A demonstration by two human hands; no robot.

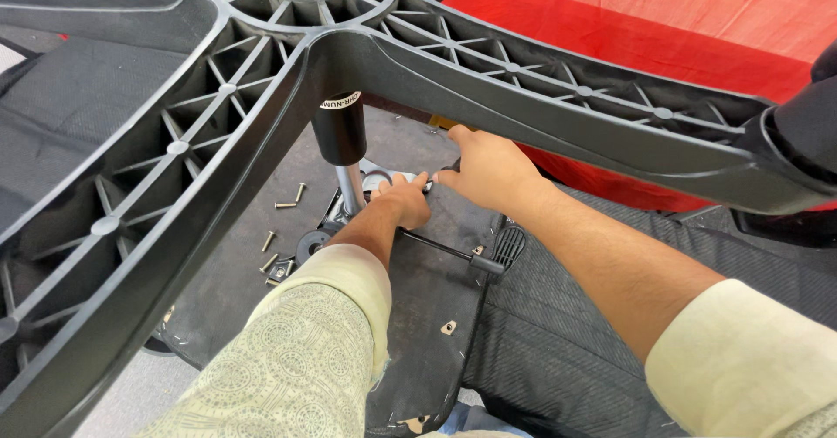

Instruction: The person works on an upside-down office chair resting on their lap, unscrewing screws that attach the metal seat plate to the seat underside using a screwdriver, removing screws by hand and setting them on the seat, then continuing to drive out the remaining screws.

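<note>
grey floor (244, 272), ribbed plastic chair base (514, 63)

**Lighting and picture quality, head view**

Light is even, diffuse and fairly bright, coming from above. Shadows are soft: a dim patch lies under the black plastic chair base (261, 98), darkening the floor around the loose bolts (288, 196). Faint sheen runs along the base's ribs and on the metal column (350, 185); no hard glare. The red cloth (697, 28) is strongly saturated. The near sleeves are slightly soft; the left hand (405, 198) and right hand (488, 169) are sharp. Straight arms bow toward the edges, wide-lens distortion.
</note>
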